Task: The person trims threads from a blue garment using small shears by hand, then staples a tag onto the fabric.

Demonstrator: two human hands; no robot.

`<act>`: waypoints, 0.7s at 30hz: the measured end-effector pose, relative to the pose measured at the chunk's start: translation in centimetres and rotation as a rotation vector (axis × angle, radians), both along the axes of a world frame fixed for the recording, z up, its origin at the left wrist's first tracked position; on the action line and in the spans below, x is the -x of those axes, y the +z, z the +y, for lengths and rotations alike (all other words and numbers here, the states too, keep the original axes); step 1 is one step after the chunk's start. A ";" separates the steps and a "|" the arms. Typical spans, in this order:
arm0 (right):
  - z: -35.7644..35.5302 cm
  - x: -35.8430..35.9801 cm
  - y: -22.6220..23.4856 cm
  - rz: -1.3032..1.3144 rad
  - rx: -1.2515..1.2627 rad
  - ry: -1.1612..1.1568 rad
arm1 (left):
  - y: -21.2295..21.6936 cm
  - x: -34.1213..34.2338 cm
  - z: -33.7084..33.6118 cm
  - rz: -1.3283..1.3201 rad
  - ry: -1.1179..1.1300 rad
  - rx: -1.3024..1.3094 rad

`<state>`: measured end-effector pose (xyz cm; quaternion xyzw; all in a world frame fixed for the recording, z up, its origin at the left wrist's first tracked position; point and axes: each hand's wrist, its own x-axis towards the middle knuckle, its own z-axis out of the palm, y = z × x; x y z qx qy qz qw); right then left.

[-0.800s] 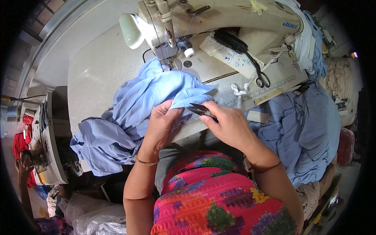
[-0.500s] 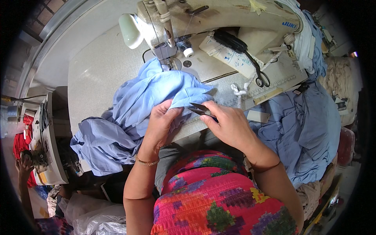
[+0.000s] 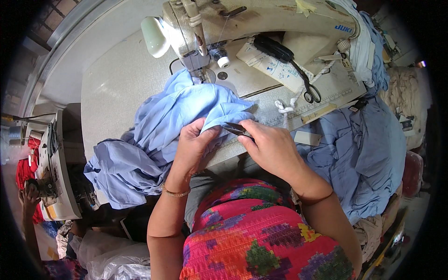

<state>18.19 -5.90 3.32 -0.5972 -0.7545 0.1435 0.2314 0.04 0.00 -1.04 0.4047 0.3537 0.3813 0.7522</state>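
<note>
A light blue cloth garment (image 3: 172, 109) lies bunched on the sewing machine table, part of it reaching under the needle area. My left hand (image 3: 192, 140) pinches an edge of this garment between thumb and fingers. In my right hand (image 3: 270, 145) is a pair of small dark thread snips (image 3: 237, 129), its blades pointing left at the pinched edge. The blade tips meet the cloth's edge close to my left fingertips; whether they cut into it I cannot tell. The sewing machine (image 3: 261, 21) stands just beyond the garment, its lamp lit.
Black-handled scissors (image 3: 305, 79) rest on a marked paper (image 3: 275, 65) beneath the machine arm. A knotted white cord (image 3: 285, 107) lies right of the garment. More blue cloth (image 3: 359, 149) hangs at the right. Another person's hand (image 3: 29, 196) is at a machine far left.
The snips have moved slightly left toward the pinched edge, and their blades have come closer together. My left hand stays nearly in place.
</note>
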 end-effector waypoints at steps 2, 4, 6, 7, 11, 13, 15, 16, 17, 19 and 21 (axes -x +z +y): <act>0.0 0.2 -0.3 -0.033 -0.039 -0.001 | -0.8 0.6 0.3 -0.029 -0.034 0.037; 0.2 0.2 -0.8 0.000 -0.077 0.008 | -1.1 0.9 0.5 -0.037 -0.026 0.086; 0.3 0.2 -1.4 0.042 -0.110 0.012 | -1.0 0.9 0.5 -0.050 -0.022 0.118; 0.4 0.2 -1.6 0.067 -0.124 0.011 | -1.0 0.8 0.5 -0.057 -0.022 0.125; 0.7 0.2 -2.3 0.148 -0.160 0.026 | -0.5 0.9 0.6 -0.125 -0.049 0.148; 0.9 0.1 -2.8 0.170 -0.197 0.037 | 0.1 0.6 0.5 -0.117 -0.032 0.137; 1.1 0.1 -3.2 0.175 -0.229 0.047 | 0.2 0.5 0.5 -0.105 -0.026 0.130; 1.2 0.0 -3.5 0.169 -0.242 0.051 | 0.2 0.5 0.5 -0.097 -0.029 0.129; 1.3 0.0 -3.6 0.163 -0.256 0.055 | 0.1 0.4 0.5 -0.089 -0.032 0.127; 1.4 0.1 -4.0 0.152 -0.271 0.042 | -0.1 0.1 0.4 -0.103 -0.004 0.104; 1.4 0.2 -4.2 0.139 -0.282 0.040 | -0.1 0.0 0.4 -0.100 0.003 0.106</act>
